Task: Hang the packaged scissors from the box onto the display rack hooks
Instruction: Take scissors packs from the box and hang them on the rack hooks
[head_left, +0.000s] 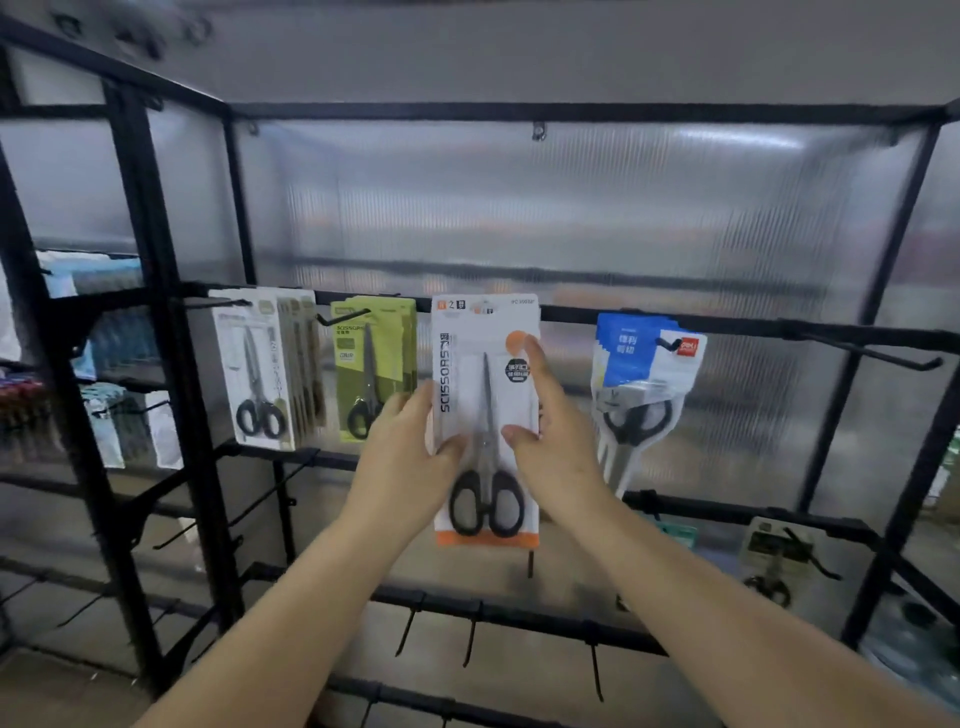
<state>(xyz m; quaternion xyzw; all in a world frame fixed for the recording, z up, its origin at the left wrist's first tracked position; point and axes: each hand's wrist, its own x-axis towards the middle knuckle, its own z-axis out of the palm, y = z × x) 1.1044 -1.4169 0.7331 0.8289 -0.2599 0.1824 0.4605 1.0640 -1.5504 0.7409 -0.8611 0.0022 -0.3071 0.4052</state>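
A white and orange scissors package (485, 374) with black-handled scissors is held upright in front of the black display rack bar (727, 325). My left hand (410, 441) grips its left edge. My right hand (545, 431) grips the right edge, index finger stretched up along the card. The card's top sits level with the bar; whether it hangs on a hook is hidden. The box is out of view.
White scissors packs (265, 369) and green packs (371, 364) hang to the left, a blue and white pack (641, 384) to the right. A bare hook (878, 353) juts out at far right. Lower bars carry bare hooks (470, 639) and another pack (774, 561).
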